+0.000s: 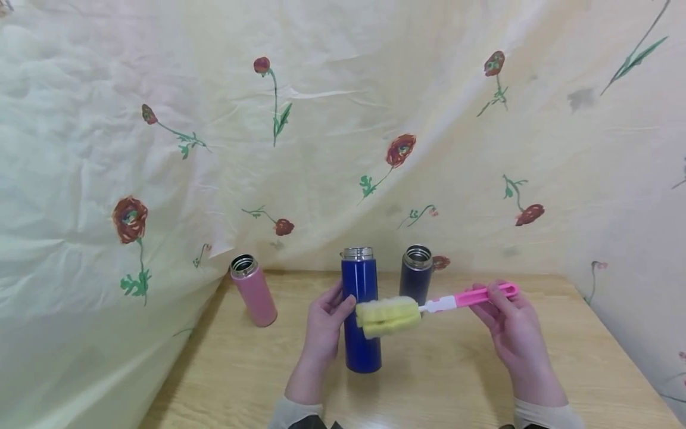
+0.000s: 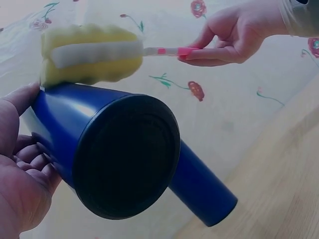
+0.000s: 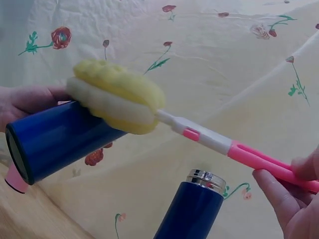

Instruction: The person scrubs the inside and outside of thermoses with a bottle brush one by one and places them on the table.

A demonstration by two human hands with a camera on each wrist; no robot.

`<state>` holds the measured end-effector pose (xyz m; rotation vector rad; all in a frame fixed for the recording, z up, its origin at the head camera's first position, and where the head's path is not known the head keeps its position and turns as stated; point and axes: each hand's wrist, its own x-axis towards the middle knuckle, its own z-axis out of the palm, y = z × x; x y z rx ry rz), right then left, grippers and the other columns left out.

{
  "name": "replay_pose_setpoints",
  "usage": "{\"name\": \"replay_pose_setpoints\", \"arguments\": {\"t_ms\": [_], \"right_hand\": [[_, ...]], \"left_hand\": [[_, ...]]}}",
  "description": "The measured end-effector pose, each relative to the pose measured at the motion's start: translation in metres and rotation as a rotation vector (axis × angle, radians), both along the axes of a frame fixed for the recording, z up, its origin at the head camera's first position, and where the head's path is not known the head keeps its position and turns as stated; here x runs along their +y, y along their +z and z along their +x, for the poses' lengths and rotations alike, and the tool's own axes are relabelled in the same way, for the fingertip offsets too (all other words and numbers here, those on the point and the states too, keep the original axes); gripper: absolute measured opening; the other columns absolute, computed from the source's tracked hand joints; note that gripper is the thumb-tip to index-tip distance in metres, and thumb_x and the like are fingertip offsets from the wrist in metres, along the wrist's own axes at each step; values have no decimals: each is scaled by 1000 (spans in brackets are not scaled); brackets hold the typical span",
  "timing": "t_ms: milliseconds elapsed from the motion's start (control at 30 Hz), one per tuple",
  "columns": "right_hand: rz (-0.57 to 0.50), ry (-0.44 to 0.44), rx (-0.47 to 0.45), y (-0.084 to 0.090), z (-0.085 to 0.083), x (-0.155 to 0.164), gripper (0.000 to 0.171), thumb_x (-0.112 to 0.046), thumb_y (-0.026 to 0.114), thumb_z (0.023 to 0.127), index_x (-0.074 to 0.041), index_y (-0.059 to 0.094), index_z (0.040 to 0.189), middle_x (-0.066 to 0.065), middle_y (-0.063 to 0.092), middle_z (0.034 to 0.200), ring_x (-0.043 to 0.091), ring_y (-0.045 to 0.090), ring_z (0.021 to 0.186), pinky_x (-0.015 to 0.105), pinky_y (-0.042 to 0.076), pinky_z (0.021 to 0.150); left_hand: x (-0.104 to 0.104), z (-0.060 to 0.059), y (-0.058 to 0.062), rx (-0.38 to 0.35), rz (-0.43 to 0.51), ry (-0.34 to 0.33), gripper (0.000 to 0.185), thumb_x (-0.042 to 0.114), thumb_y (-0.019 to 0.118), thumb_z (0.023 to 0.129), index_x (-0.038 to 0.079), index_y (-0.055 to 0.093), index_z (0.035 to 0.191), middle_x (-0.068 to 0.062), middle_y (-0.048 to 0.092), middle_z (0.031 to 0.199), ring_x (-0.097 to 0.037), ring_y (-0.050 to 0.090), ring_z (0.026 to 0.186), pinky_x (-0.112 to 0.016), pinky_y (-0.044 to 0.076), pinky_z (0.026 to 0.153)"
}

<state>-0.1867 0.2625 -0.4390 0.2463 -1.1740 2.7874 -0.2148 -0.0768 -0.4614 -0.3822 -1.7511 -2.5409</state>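
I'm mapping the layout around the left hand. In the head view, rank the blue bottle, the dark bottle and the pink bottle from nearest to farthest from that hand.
1. Blue bottle: held in the left hand, centre of the table.
2. Pink bottle: to the hand's left, tilted, near the cloth.
3. Dark bottle: to the right, behind the blue one.
The last two are nearly too close to call.

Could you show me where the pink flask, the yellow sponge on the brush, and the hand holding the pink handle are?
Pink metal flask [image 1: 254,295], head view: middle of its body.
Yellow sponge head of the brush [image 1: 387,316], head view: centre of the foam.
Right hand [image 1: 511,330], head view: back of the hand, below the pink handle.
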Motion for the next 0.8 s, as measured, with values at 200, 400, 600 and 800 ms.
{"name": "replay_pose_setpoints", "arguments": {"t_ms": [200,400,600,800], "right_hand": [[222,11,-6,-4,2,1,13,-1,48,113,-5,60,114,11,78,108,23,79,102,34,61,92],[378,53,36,-5,2,0,14,1,47,112,-5,59,116,12,79,109,23,79,100,34,62,89],[451,99,34,-6,1,-4,9,-1,47,113,-4,55,116,10,80,108,23,79,100,36,63,88],[420,68,19,-9,2,0,13,-1,46,113,-7,57,117,10,79,110,21,79,101,34,62,90]], "left_hand": [[-2,1,-5,-21,7,6,64,13,73,102,-1,47,158,-19,57,155,-33,61,136,-40,50,114],[-2,-2,-4,-21,2,22,64,18,73,103,-2,46,158,-20,56,155,-33,61,136,-42,51,113],[-3,-1,-4,-28,15,41,61,15,71,104,-2,48,157,-21,59,152,-33,64,132,-42,54,110],[0,0,-6,-21,4,10,62,15,73,103,-3,48,157,-20,59,152,-33,63,134,-41,53,111]]}}
